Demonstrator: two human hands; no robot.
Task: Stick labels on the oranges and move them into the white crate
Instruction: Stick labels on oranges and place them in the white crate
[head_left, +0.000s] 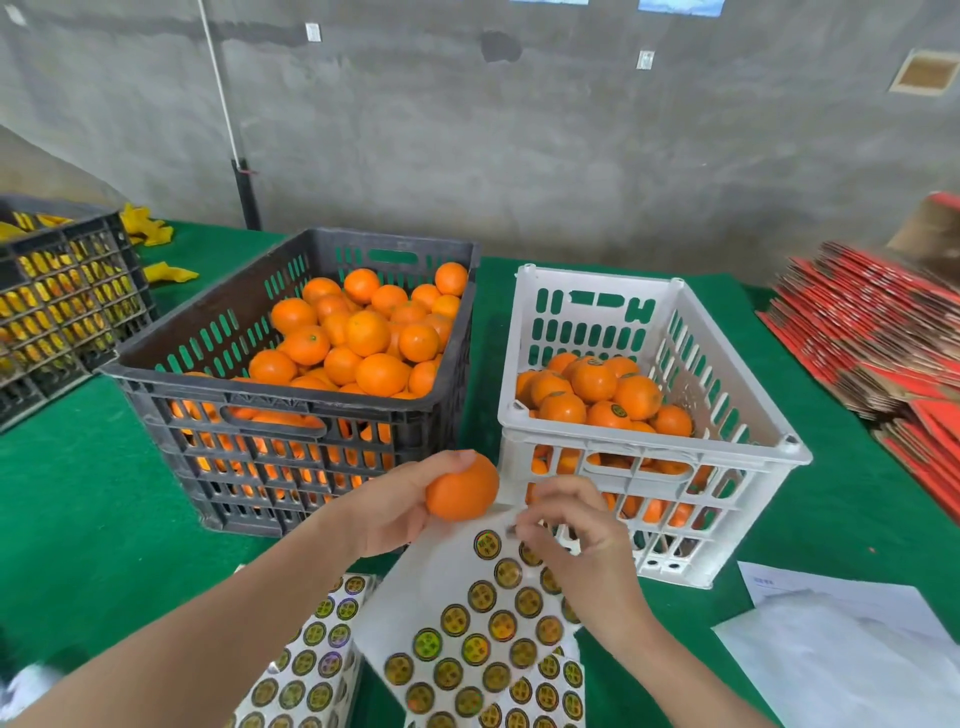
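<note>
My left hand (402, 506) grips one orange (462, 488) in front of the black crate (270, 395), which is piled with unlabelled oranges (363, 332). My right hand (576, 540) pinches at a round label on the top edge of a white sticker sheet (467, 618) covered with several gold-and-black labels. The white crate (727, 447) stands to the right, partly filled with labelled oranges (597, 389). More sticker sheets (306, 670) lie under the lifted one.
A second black crate (57, 301) of yellow items sits at the far left on the green table (104, 519). Flat red cartons (872, 332) are stacked at the right. White paper sheets (852, 639) lie at the near right.
</note>
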